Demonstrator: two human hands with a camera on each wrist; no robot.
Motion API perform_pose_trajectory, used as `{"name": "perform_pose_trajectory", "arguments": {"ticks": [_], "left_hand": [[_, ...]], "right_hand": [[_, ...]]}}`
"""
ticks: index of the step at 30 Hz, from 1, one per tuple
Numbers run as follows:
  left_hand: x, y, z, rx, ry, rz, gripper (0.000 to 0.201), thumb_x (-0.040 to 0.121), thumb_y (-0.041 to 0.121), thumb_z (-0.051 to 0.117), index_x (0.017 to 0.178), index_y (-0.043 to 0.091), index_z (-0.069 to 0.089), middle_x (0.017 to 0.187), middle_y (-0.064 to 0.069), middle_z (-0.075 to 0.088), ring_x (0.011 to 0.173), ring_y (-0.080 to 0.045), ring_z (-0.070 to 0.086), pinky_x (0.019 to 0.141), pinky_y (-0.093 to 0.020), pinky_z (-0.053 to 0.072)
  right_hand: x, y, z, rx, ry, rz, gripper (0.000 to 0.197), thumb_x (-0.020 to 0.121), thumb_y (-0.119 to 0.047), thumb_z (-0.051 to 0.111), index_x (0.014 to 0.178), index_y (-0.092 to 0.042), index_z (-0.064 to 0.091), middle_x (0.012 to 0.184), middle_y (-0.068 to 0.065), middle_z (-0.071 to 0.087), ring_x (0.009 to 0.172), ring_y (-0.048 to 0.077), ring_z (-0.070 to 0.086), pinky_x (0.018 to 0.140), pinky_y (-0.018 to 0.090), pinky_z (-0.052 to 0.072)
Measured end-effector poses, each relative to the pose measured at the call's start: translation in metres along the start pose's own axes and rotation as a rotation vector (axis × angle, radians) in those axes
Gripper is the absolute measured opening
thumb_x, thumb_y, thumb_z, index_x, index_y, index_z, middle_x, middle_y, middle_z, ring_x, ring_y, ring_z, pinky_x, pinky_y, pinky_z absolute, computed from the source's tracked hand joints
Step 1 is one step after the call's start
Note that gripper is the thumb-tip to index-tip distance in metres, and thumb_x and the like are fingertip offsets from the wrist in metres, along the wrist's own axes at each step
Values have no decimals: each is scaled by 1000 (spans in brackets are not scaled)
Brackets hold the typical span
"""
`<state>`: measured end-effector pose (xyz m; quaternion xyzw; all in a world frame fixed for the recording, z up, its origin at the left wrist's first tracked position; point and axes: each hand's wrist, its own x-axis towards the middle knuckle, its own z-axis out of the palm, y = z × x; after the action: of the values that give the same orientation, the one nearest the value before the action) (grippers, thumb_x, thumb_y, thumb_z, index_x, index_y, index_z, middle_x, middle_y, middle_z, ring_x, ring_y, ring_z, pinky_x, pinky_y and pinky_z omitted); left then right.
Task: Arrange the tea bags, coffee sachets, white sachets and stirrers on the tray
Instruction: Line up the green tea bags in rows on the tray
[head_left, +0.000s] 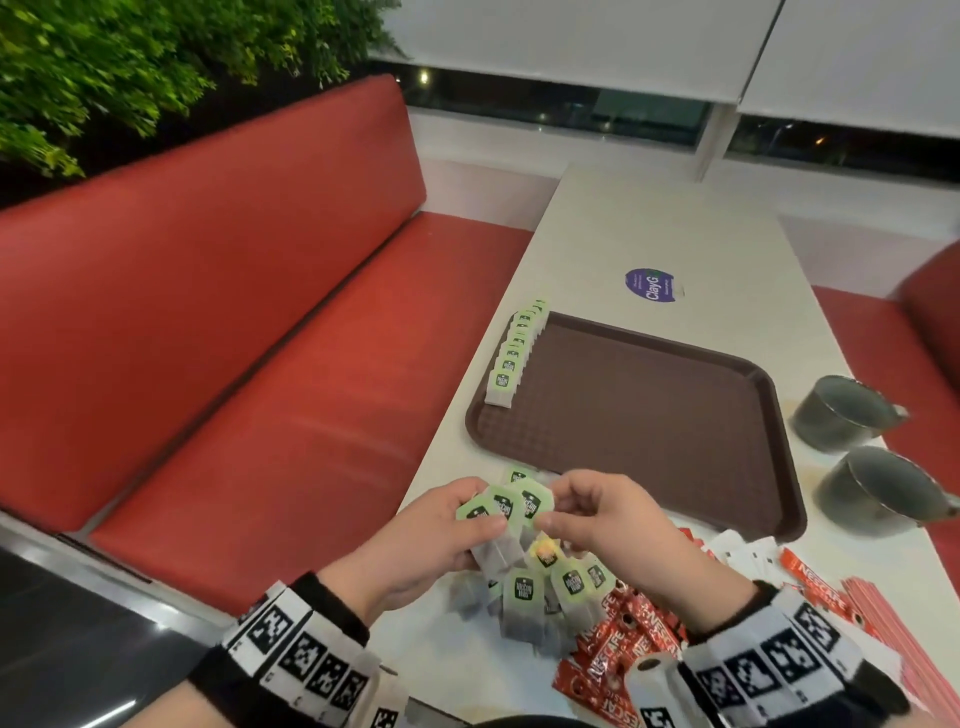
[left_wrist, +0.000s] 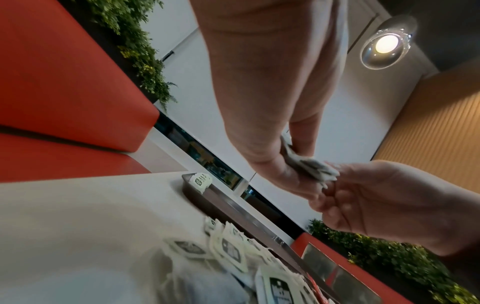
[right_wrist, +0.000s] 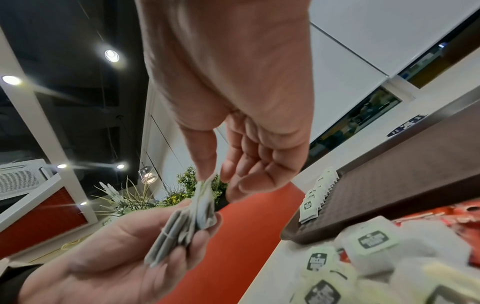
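My left hand (head_left: 470, 525) grips a fanned bunch of tea bags (head_left: 501, 512) with green tags, just above the table's near end. My right hand (head_left: 558, 512) pinches the top of one bag in that bunch, thumb against forefinger (right_wrist: 215, 176). In the left wrist view, the left hand (left_wrist: 293, 162) holds the grey bags (left_wrist: 311, 167). A loose pile of tea bags (head_left: 545, 587) lies under both hands. The brown tray (head_left: 649, 415) sits beyond, with a row of tea bags (head_left: 514, 353) standing along its left edge. Red coffee sachets (head_left: 623, 639), white sachets (head_left: 743, 556) and red-striped stirrers (head_left: 883, 629) lie at the near right.
Two metal cups (head_left: 841, 410) (head_left: 872, 491) stand on the table right of the tray. A purple sticker (head_left: 652, 285) is on the table (head_left: 649, 228) beyond the tray. A red bench (head_left: 234, 338) runs along the left, close to the table's edge.
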<state>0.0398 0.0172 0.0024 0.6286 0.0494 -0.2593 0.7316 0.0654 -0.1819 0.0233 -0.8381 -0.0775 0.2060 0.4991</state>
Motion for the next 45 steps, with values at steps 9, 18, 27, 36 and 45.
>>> {"name": "perform_pose_trajectory", "arguments": {"ticks": [9,18,27,36,45], "left_hand": [[19,14,-22,-63,61,12,21,93,3,54,114,0,57,108,-21,68,93,-29,68,78,-38,57],[28,14,-59,-114,191,15,10,93,5,55,102,2,58,88,-13,70,79,-24,70,75,-35,55],[28,7,-88,-155,267,0,12,94,4,53,104,-2,55,80,-10,72,80,-25,70,74,-34,55],[33,-1,-98,-162,284,-19,19,94,5,54,109,-5,54,90,-18,70,82,-25,68,72,-34,55],[36,-4,-95,-175,269,-19,9,93,4,54,101,2,57,95,-20,68,80,-23,66,68,-29,53]], "right_hand": [[41,-24,4,56,27,19,7,83,-9,70,78,-11,65,64,2,66,60,14,55,61,29,45],[133,-22,0,-70,165,87,5,88,-13,64,83,-12,64,72,2,66,56,9,56,58,25,47],[214,-10,3,-216,102,307,18,89,-6,59,76,-16,52,68,4,59,54,11,54,46,21,39],[230,-15,8,-429,81,357,17,89,-10,59,77,-15,48,77,9,62,66,21,59,64,30,52],[220,-14,-3,-452,153,292,24,79,-15,71,78,-16,48,85,8,63,76,24,63,73,35,54]]}}
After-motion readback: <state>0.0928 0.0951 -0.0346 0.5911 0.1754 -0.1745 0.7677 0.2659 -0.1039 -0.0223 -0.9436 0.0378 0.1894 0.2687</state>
